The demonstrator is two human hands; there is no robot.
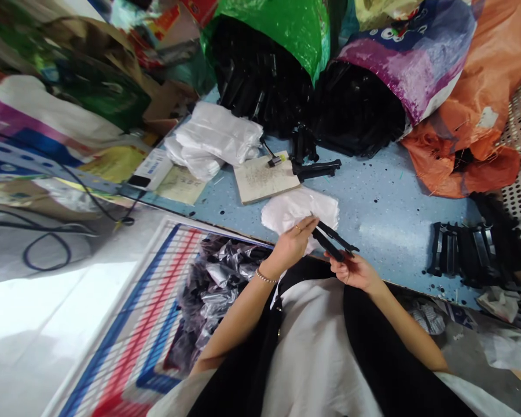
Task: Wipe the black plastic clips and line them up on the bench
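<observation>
My left hand (296, 236) pinches the far end of a pair of long, narrow black plastic parts (332, 238). Around their near end the fingers of my right hand (352, 270) are closed. Both parts lie roughly side by side with a gap between them; I cannot tell whether they are joined. Just beyond my left hand, a thin white plastic bag (293, 204) lies flat on the blue table (391, 214). Similar black parts (464, 252) stand in a row at the table's right.
Behind the bag are a pad (267, 178) with a small black tool (276, 160) on it and a stack of white bags (219, 136). A green sack (282, 23) and a purple sack (421, 63) spill black parts. Below left, a striped basket (145, 307) holds wrapped pieces (221, 284).
</observation>
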